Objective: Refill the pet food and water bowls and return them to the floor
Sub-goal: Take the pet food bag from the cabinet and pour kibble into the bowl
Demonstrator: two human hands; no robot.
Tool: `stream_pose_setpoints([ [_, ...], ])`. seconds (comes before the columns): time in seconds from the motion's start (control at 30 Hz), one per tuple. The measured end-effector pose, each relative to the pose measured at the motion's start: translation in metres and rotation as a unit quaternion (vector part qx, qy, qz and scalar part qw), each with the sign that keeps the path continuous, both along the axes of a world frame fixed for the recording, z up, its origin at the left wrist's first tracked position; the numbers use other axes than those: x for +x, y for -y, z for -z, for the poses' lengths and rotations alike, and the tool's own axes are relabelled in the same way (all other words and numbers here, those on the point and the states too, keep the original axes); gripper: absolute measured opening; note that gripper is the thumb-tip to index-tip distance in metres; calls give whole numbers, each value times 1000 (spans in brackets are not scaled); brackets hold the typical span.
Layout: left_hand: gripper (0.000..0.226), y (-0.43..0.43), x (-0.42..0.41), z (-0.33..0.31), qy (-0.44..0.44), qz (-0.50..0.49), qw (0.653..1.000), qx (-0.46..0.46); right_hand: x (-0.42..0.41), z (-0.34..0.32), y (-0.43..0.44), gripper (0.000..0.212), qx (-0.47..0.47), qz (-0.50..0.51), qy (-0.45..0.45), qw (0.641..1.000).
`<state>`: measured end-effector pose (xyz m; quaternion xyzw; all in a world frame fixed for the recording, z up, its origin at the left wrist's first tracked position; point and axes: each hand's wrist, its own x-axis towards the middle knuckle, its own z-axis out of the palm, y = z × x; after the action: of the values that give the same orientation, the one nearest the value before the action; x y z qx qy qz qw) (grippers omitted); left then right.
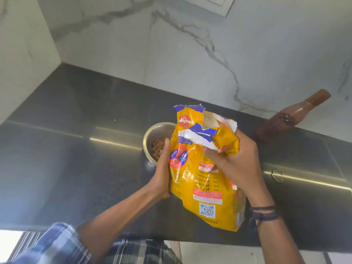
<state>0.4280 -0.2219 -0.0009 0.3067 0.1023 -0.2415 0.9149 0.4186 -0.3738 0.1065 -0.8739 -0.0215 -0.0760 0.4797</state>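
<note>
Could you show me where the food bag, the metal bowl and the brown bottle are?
food bag (190,180): head view, on its yellow front panel.
metal bowl (158,132): head view, on its bare inner wall.
brown bottle (297,111): head view, on the middle of its body.

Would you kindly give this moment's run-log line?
left hand: presses food bag | right hand: grips its top | bowl: kibble inside, on counter

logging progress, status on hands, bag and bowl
Left hand flat against food bag, right hand gripping near its torn top. Bowl behind, kibble in it. Bottle off right, clear.
</note>
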Motion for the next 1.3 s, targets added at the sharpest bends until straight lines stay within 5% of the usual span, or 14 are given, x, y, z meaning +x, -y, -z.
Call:
stream_pose_setpoints([
  [0.3, 59, 27, -24, 9, -102, -16, 987, -122, 19, -2, 4, 56, -121, -50, -110, 985],
  [0.7, 54, 41, -46, 31, -100, -71, 988, -95, 35, 20, 5, 75, -156, -96, -166, 969],
  [1.3, 62, 69, -59, 20, -123, -87, 980, -131, 70, -2, -2, 62, -263, -157, -257, 916],
])
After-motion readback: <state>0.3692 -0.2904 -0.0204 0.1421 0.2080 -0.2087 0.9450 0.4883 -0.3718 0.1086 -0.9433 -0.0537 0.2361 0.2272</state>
